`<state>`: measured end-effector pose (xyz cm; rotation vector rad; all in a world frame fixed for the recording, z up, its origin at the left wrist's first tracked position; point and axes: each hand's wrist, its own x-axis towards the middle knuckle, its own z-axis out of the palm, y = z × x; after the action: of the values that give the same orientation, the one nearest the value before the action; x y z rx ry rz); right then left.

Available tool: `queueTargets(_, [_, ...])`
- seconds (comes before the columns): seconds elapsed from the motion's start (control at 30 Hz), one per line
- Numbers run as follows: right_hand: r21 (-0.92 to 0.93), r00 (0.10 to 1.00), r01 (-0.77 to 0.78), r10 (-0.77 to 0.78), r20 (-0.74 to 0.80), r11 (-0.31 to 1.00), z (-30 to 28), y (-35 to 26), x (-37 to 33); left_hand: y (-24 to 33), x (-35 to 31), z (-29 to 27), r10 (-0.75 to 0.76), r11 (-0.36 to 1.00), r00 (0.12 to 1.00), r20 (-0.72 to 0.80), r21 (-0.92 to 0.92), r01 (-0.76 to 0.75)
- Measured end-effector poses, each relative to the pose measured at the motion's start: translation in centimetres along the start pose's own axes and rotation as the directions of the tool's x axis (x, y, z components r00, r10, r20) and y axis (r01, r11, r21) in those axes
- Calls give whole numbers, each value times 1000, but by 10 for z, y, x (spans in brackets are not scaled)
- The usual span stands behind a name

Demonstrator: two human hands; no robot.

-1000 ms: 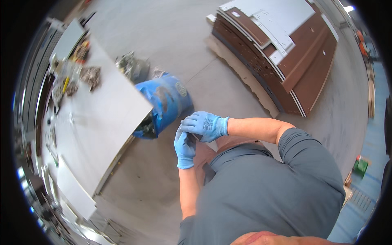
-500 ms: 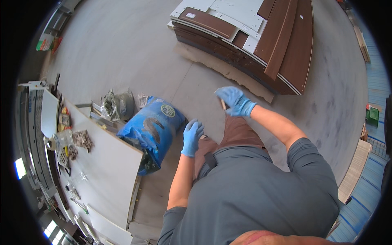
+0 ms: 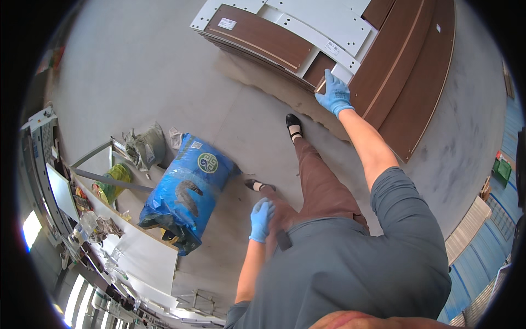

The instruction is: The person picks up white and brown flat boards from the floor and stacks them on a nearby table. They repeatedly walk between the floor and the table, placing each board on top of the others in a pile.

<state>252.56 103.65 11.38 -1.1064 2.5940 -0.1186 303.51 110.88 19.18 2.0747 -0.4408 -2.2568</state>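
A stack of brown and white furniture panels (image 3: 263,35) lies on the concrete floor at the top of the view. My right hand (image 3: 333,92), in a blue glove, reaches out to the stack's near corner and touches the edge of a white panel (image 3: 342,71) there. Whether its fingers grip the panel is not clear. My left hand (image 3: 261,218), also in a blue glove, hangs beside my thigh with fingers loosely curled and nothing in it. I am standing mid-step, one foot (image 3: 293,125) forward toward the stack.
A large blue sack (image 3: 186,192) lies on the floor to my left. Beside it are a grey bag (image 3: 147,147), a yellow-green bag (image 3: 112,181) and a white worktable (image 3: 137,252) with small clutter. More long brown boards (image 3: 416,82) lie at the right.
I have turned away from the worktable and walked toward the panel stack. My hands, together at first, separated: the right reached out to the stack, the left dropped to my side.
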Motion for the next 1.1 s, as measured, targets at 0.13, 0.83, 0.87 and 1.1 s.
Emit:
queueTargets(0.13, [-34, 999, 38, -37, 39, 999, 26, 12, 44, -5, -4, 55, -65, 998, 998, 16, -6, 65])
queueTargets(0.83, [-105, 982, -189, 187, -34, 976, 19, -3, 56, 27, 15, 87, -96, 993, 992, -83, -78, 90])
queueTargets(0.87, [-122, 978, -208, 206, -25, 970, 21, -9, 57, 28, 17, 88, -91, 993, 993, -74, -78, 85])
queueTargets(1.1, [-140, 990, -140, 138, -25, 980, 37, -18, 65, 31, 22, 89, -82, 993, 992, -93, -86, 74])
